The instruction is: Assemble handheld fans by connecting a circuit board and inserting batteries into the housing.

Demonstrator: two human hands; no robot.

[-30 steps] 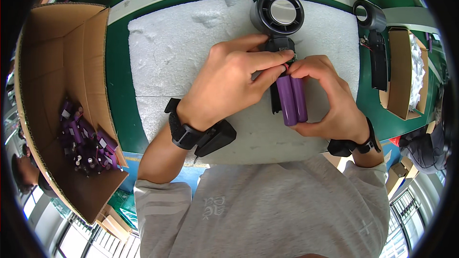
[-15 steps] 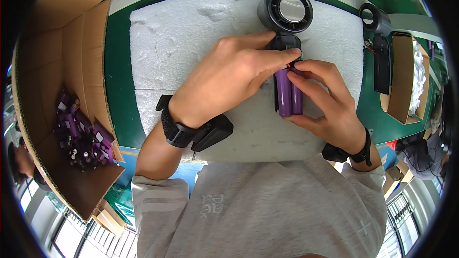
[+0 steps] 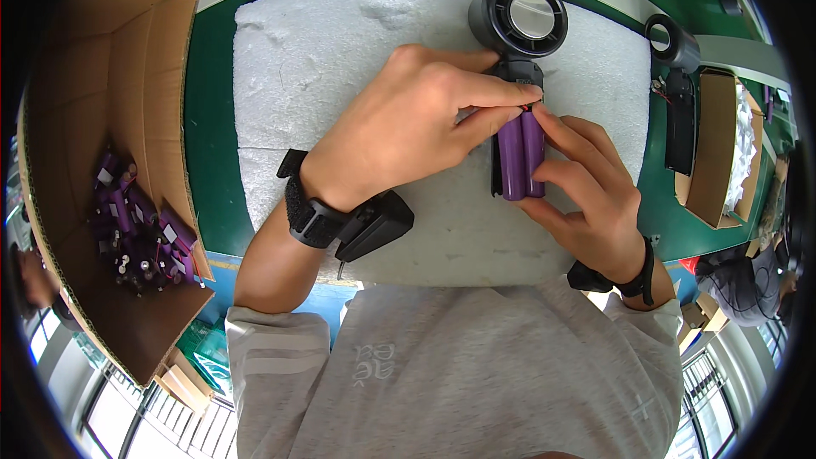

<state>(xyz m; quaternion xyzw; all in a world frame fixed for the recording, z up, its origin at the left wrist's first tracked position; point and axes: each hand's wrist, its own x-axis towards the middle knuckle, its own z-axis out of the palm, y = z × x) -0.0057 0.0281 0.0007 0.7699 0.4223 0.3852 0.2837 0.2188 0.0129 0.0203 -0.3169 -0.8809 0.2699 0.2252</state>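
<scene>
A black handheld fan lies on the foam board, its round head (image 3: pixel 518 17) at the far side and its handle toward me. Two purple battery cells, joined as a battery pack (image 3: pixel 512 157), lie along the open handle. The fingertips of my left hand (image 3: pixel 399 123) are pinched together at the top of the pack, around a short red wire (image 3: pixel 526 108) next to the small circuit board. Curled around the right side and lower end of the pack is my right hand (image 3: pixel 595 191), its index fingertip close to the wire. Fingers partly hide the joint.
White foam board (image 3: pixel 297 59) covers the green bench. On the left stands an open cardboard box (image 3: pixel 161 76) with several purple battery packs (image 3: pixel 140 229). At right lie another black fan (image 3: pixel 678 102) with loose wires and a smaller carton (image 3: pixel 710 153). Other people are at both edges.
My left thumb and fingers have drawn together at the red wire. My right index finger has moved up beside it, with the other fingers curled against the pack. The view has shifted slightly.
</scene>
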